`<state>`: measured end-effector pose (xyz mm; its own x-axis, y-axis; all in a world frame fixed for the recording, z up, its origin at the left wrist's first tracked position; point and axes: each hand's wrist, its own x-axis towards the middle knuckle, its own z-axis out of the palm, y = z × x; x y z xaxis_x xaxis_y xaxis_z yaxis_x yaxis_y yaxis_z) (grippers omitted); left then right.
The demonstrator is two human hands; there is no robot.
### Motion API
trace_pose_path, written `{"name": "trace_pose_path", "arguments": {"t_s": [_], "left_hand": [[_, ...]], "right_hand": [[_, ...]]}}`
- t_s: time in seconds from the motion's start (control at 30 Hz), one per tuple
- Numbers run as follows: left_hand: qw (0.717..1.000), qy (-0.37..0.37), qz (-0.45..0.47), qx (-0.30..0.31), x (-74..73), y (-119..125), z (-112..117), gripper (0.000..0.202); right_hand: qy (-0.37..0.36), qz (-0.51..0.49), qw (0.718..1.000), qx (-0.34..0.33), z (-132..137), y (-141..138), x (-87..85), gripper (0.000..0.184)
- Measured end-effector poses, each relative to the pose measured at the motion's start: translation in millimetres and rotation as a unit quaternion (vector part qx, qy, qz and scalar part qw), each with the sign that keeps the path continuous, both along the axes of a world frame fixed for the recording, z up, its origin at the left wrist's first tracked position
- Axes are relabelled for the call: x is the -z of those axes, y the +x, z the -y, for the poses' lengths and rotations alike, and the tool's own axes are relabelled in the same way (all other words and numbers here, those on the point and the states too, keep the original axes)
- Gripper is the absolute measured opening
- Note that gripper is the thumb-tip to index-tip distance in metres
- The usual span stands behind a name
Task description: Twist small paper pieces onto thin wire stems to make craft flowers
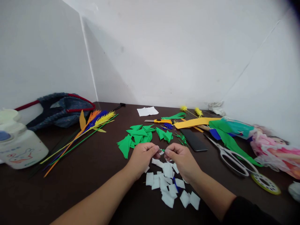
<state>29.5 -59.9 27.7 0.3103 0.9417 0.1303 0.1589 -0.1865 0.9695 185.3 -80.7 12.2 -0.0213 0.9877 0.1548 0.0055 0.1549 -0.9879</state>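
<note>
My left hand (142, 157) and my right hand (182, 159) meet over the middle of the dark table, each closed in a pinch. Between their fingertips shows a small white-and-green piece (162, 151), mostly covered by the fingers. Just below lie scattered small white paper squares (168, 170), some overlapping, with a bit of blue among them. Beyond my hands is a loose pile of green pointed cut pieces (138, 135), and a smaller green cluster (165, 135) sits to its right. Thin green strips (181, 138) lie past my right hand.
A yellow utility knife (161, 121) with its blade out lies behind the green pieces. Scissors (232, 159), a roll of tape (266, 183), a black flat slab (194, 140) and dolls (274, 147) are on the right. Colourful stems (82, 136) and a white bottle (22, 143) occupy the left.
</note>
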Motion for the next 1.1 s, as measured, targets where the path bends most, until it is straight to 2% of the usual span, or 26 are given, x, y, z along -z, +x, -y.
{"name": "trace_pose_path", "arguments": {"t_s": [0.23,0.4,0.53,0.67,0.87,1.0,1.1], "left_hand": [[0.985,-0.129,0.114,0.028,2.1,1,-1,0.025],[0.976,-0.157,0.143,0.036,1.1,1,-1,0.022],[0.975,-0.172,0.140,0.031,0.1,3,-1,0.022],[0.974,-0.177,0.138,0.025,1.8,4,-1,0.023],[0.977,-0.159,0.142,0.006,4.9,9,1,0.024],[0.981,-0.143,0.132,-0.014,3.6,14,3,0.032],[0.977,-0.165,0.129,-0.029,2.1,12,0,0.037]], "right_hand": [[0.024,0.052,0.998,0.015,0,6,-6.1,0.006],[0.032,0.105,0.993,0.042,-1,9,-6.8,0.004],[0.081,0.172,0.980,0.053,0,11,-6.0,0.004],[0.195,0.246,0.947,0.064,0,13,-4.5,0.009],[0.382,0.337,0.858,0.063,1,16,-4.8,0.015],[0.431,0.360,0.826,0.056,1,19,-3.2,0.017],[0.432,0.358,0.826,0.053,0,21,-1.3,0.018]]}}
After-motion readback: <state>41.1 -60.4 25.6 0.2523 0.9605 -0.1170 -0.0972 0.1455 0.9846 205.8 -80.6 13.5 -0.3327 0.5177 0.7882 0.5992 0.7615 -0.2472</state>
